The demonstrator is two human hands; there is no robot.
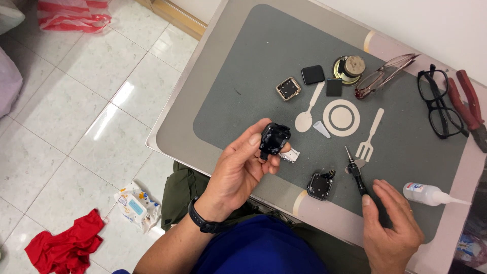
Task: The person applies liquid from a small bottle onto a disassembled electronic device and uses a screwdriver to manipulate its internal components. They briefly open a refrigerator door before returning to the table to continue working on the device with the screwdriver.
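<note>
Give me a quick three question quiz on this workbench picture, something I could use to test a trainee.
1. True or false: the left hand holds a small black part above the mat.
2. Which lies nearest the right hand? A. black glasses B. screwdriver C. speaker
3. Fill in: the glue bottle lies with its nozzle pointing toward the picture's ____ edge.

Key
1. True.
2. B; the fingertips are at its handle.
3. Right.
</note>
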